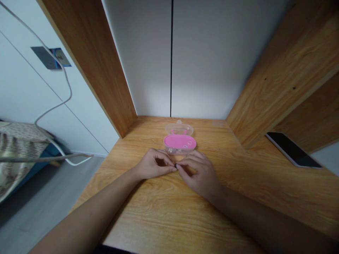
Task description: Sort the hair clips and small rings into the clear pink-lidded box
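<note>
**A tiny dark piece pinched between both my hands, just below the pink case**

The wooden desk point(164, 211) fills the lower half of the frame: smooth pale grain, flat and hard, boxed in by wooden side panels point(95, 60) at upper left and upper right, with a plain white back wall point(212, 56) between them. A dark phone point(292, 150) lies flat on a ledge at the right edge. A white cable point(62, 102) loops down at the left.

At centre frame sits the case point(180, 141), a small oval box with a glossy pink tray and a clear hinged lid standing open behind it. It looks like thin, stiff plastic, and I judge it light enough to skid if nudged.

Just below it, my left hand point(155, 165) and right hand point(197, 173) rest on the desk, fingertips meeting. Thumb and forefinger of each are pressed together on a small dark piece point(176, 165), the other fingers curled loosely. It is too small to identify. I judge it nearly weightless and easy to drop, so fingertip pads at its edges are the only sensible hold, with gentle pressure.
</note>
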Demonstrator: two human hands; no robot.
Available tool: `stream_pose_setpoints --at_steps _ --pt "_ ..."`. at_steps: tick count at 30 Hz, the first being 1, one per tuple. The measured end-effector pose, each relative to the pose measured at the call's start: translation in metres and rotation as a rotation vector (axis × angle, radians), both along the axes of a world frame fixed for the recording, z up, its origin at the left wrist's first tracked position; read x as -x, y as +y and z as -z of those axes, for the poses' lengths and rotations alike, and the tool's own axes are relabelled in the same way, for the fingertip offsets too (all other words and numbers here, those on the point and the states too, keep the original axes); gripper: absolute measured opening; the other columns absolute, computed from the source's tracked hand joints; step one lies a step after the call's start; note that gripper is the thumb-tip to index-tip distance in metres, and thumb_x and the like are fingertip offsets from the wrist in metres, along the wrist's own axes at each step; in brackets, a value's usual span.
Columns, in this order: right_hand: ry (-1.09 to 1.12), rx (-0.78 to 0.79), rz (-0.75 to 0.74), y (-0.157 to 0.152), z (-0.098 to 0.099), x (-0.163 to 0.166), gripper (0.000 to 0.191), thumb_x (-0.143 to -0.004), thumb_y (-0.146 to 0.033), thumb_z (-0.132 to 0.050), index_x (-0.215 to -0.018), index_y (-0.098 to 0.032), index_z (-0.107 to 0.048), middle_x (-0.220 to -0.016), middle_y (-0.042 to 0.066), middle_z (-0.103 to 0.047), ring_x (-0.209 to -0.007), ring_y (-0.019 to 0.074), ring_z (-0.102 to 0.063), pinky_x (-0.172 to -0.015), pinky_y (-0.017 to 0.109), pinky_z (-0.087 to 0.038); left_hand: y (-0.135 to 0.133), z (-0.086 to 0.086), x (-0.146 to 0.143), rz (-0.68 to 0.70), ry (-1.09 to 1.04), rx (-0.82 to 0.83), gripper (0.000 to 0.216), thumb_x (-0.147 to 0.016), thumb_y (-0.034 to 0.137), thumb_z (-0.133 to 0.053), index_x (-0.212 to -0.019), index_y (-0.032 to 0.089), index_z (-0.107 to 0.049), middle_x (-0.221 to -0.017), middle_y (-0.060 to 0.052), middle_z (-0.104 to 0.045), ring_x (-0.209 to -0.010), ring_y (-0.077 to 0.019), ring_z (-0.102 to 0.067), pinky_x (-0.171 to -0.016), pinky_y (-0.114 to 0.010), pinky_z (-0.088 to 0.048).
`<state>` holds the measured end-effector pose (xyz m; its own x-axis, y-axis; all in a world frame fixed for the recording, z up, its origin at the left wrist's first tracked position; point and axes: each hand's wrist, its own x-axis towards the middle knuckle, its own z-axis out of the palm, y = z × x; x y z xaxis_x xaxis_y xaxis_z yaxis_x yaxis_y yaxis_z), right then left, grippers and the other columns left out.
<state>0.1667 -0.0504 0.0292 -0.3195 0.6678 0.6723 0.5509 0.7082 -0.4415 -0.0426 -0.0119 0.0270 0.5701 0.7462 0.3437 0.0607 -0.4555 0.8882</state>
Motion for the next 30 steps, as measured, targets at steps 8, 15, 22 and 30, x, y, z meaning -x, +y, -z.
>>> stream_pose_setpoints --at_steps 8,15,22,30 --pt "-0.048 -0.015 -0.054 -0.0021 -0.0010 -0.0001 0.019 -0.086 -0.017 -0.065 -0.103 -0.023 -0.071 -0.096 0.003 -0.078 -0.087 0.0220 -0.067 -0.077 0.040 -0.051 0.0008 0.0012 0.0003 -0.034 -0.035 0.085 0.014 -0.078 0.027 -0.081 -0.078 0.013 -0.078 -0.083 -0.012 -0.075 -0.074 -0.0178 -0.069 -0.072 -0.029 -0.054" --pt "-0.075 -0.009 -0.017 0.0012 -0.0003 -0.0009 0.014 -0.091 -0.019 -0.064 -0.101 -0.024 -0.074 -0.096 0.001 -0.079 -0.086 0.0208 -0.069 -0.077 0.039 -0.052 0.0013 0.0029 0.0009 0.013 -0.055 0.125 0.013 -0.080 0.025 -0.080 -0.086 0.013 -0.079 -0.093 -0.014 -0.077 -0.083 -0.0198 -0.071 -0.078 -0.031 -0.056" --pt "-0.051 -0.029 -0.045 0.0010 -0.0007 -0.0011 0.017 -0.091 -0.021 -0.066 -0.107 -0.023 -0.073 -0.104 0.002 -0.079 -0.092 0.0209 -0.069 -0.081 0.039 -0.054 0.0027 0.0003 0.0025 0.003 -0.015 0.131 0.024 -0.090 0.031 -0.069 -0.087 0.009 -0.078 -0.093 -0.015 -0.077 -0.084 -0.0199 -0.071 -0.080 -0.030 -0.055" --pt "0.038 -0.030 -0.028 0.0046 0.0041 -0.0019 0.011 -0.087 -0.020 -0.071 -0.098 -0.022 -0.073 -0.099 0.004 -0.078 -0.090 0.0202 -0.071 -0.082 0.039 -0.056 0.0034 -0.0001 0.0019 -0.020 -0.004 0.132 0.026 -0.089 0.032 -0.070 -0.086 0.008 -0.079 -0.089 -0.016 -0.077 -0.081 -0.0210 -0.071 -0.078 -0.031 -0.055"
